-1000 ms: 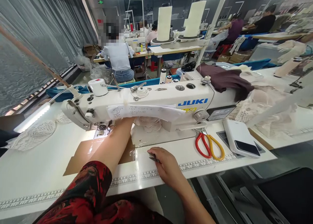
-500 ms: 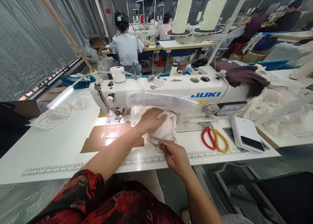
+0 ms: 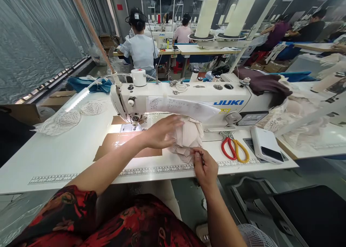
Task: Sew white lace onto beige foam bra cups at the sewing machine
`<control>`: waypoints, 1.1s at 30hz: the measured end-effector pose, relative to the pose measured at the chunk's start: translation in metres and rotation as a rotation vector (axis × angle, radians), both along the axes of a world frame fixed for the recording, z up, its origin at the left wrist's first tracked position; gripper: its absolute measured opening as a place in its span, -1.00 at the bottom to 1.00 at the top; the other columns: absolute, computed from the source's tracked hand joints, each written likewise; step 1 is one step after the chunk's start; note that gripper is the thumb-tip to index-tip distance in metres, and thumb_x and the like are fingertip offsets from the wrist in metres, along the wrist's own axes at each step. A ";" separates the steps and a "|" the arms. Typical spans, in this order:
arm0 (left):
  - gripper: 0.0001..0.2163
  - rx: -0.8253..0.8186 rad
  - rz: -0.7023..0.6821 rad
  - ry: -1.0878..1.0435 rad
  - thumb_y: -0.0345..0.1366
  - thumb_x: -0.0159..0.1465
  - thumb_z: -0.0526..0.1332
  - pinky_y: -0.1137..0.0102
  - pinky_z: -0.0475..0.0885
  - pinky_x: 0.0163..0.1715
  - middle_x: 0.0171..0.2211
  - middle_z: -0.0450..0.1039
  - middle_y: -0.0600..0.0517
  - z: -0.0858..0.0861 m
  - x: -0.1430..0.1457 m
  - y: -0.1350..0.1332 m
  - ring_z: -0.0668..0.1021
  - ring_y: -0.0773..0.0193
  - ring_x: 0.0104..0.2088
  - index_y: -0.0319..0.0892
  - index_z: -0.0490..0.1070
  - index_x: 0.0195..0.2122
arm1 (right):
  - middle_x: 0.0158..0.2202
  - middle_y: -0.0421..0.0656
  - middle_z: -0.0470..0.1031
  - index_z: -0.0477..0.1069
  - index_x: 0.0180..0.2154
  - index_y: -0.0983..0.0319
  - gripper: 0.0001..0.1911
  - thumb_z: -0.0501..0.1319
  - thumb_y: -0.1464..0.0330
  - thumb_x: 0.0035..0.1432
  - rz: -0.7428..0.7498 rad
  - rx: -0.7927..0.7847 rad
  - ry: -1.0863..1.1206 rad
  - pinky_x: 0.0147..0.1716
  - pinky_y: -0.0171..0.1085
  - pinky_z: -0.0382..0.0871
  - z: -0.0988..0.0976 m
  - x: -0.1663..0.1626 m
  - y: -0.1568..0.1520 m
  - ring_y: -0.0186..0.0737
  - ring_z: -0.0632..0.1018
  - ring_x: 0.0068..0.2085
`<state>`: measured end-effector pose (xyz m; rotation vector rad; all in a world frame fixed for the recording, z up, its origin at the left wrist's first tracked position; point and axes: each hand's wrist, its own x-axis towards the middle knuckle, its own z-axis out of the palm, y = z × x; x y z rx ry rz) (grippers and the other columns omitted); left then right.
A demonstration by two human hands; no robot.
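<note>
Beige fabric [image 3: 189, 133] lies right of the presser foot [image 3: 135, 126], stitching completion unverifiable, left hand [image 3: 162, 131] open over it, right hand [image 3: 207, 168] gripping its edge.

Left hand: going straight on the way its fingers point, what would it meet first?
The beige cloth. In the picture the left hand's fingers overlap the cloth's edge, so they may already touch it; one view leaves the depth unclear.

Worn on the head, the one camera looks forward and down over the person's patterned top [image 3: 140, 218] — close to the left hand [image 3: 164, 131], right hand [image 3: 207, 167] and worktop [image 3: 67, 153], facing the sewing machine [image 3: 194, 90] — and reaches to a seated co-worker [image 3: 142, 52] beyond.
</note>
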<state>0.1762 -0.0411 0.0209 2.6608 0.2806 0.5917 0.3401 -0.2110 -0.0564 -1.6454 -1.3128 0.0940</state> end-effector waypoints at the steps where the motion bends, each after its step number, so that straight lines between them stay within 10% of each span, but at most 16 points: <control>1: -0.41 0.066 -0.053 0.022 -0.32 0.14 0.20 0.09 0.13 0.27 0.31 0.08 -0.17 -0.001 0.002 0.000 0.16 -0.01 0.31 -0.18 0.19 0.24 | -0.30 -0.11 0.57 0.41 -0.14 0.20 -0.76 0.01 0.32 0.28 0.003 -0.005 0.006 -0.24 -0.22 0.45 0.002 -0.002 0.001 -0.19 0.57 -0.29; 9: -0.52 0.110 -0.036 0.092 -0.29 0.14 0.23 0.11 0.28 0.16 0.18 0.31 -0.18 0.005 0.029 0.001 0.36 -0.04 0.17 -0.18 0.37 0.12 | -0.45 -0.20 0.47 0.40 -0.10 0.22 -0.72 -0.01 0.28 0.30 0.112 0.036 0.203 -0.39 -0.23 0.44 0.016 -0.007 0.010 -0.30 0.47 -0.53; 15: -0.63 -0.062 -0.005 0.163 -0.19 0.24 0.19 0.19 0.28 0.17 0.15 0.35 -0.12 0.017 0.035 0.006 0.37 0.04 0.18 -0.15 0.43 0.07 | -0.13 -0.05 0.49 0.40 -0.17 0.17 -0.74 0.04 0.49 0.14 0.248 0.117 -0.125 -0.14 -0.14 0.45 0.019 -0.013 0.015 -0.13 0.54 -0.10; 24: -0.78 -0.037 0.123 0.132 -0.32 0.24 0.11 0.26 0.41 -0.07 -0.08 0.51 -0.05 0.018 0.047 -0.005 0.52 0.09 -0.08 -0.17 0.54 -0.20 | 0.21 0.14 0.29 0.36 0.04 0.25 -0.60 0.13 0.39 0.13 0.370 -0.348 -0.540 -0.33 -0.16 0.49 0.019 -0.044 0.032 0.01 0.59 -0.13; 33: -0.76 0.117 0.109 -0.494 -0.22 0.33 0.04 0.19 0.39 -0.02 -0.17 0.55 -0.07 0.033 -0.056 -0.052 0.54 0.15 -0.11 -0.10 0.45 -0.09 | -0.10 0.04 0.54 0.41 0.01 0.18 -0.60 0.16 0.15 0.19 0.267 -0.236 -0.553 -0.17 -0.08 0.44 0.009 -0.051 0.037 0.05 0.54 -0.10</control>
